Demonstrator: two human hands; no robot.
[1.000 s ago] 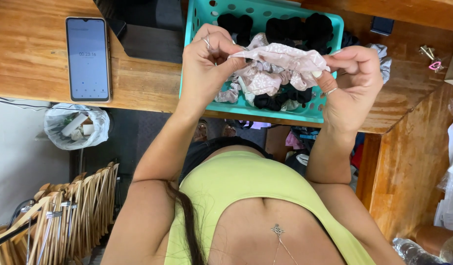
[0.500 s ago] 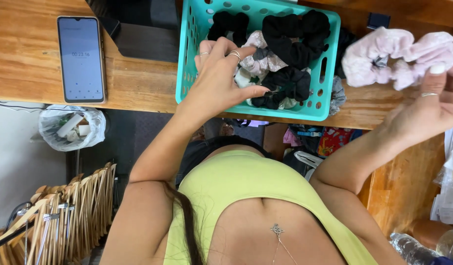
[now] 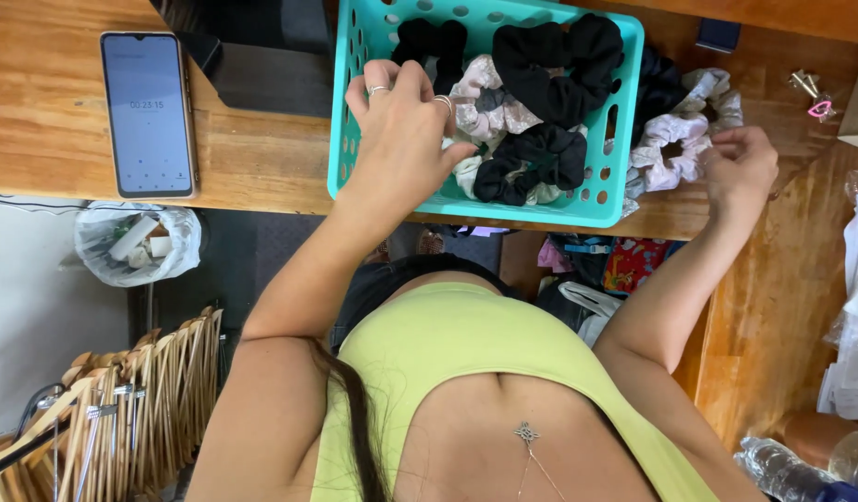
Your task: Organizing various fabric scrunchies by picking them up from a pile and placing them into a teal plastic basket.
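Observation:
A teal plastic basket [image 3: 347, 139] stands on the wooden table [image 3: 252, 158]; it holds several scrunchies, black ones [image 3: 559, 56] and pale floral ones [image 3: 489, 107]. My left hand [image 3: 401, 130] reaches into the basket's left side with fingers spread over the scrunchies, gripping nothing that I can see. My right hand [image 3: 740, 163] is just right of the basket, fingertips curled on a pink scrunchie [image 3: 669, 149]. That scrunchie lies on a small pile of scrunchies [image 3: 712, 93] on the table.
A phone [image 3: 150, 112] with a lit screen lies at the table's left, next to a black object [image 3: 262, 65]. Small hair clips [image 3: 810, 93] sit far right. Below are a bin bag [image 3: 136, 242], wooden hangers [image 3: 122, 400], plastic bags [image 3: 857, 316] and a water bottle [image 3: 782, 469].
Both hands held the pink scrunchie over the basket. My right hand carried it right and down onto the pile beside the basket. My left hand let go and dropped into the basket.

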